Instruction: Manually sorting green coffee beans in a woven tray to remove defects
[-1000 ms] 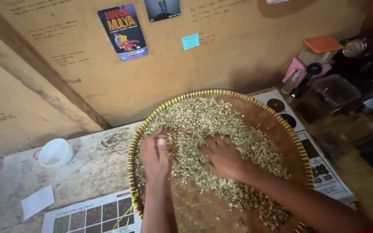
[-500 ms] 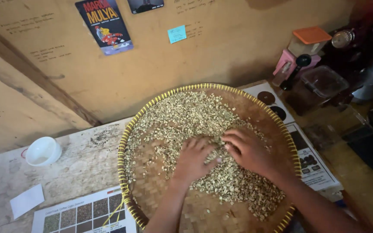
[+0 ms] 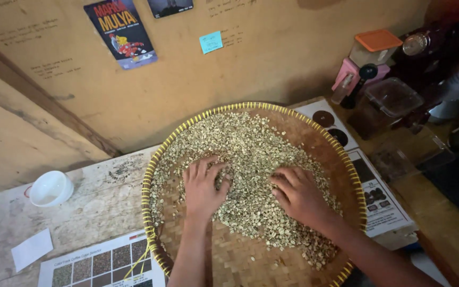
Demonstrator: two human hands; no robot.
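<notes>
Both palms flat and fingers spread, the left hand [image 3: 203,186] and right hand [image 3: 299,195] rest on pale green beans [image 3: 240,154] in the woven tray [image 3: 251,263] on the counter [image 3: 96,204]; light, shallow sweeps should keep beans inside its rim.

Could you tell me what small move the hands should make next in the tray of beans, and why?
Probably sweep both palms outward. The left hand and right hand lie flat on the beans, which are heaped thickly between and beyond them, while the woven tray shows bare weave near the person. Spreading would thin the heap.
</notes>
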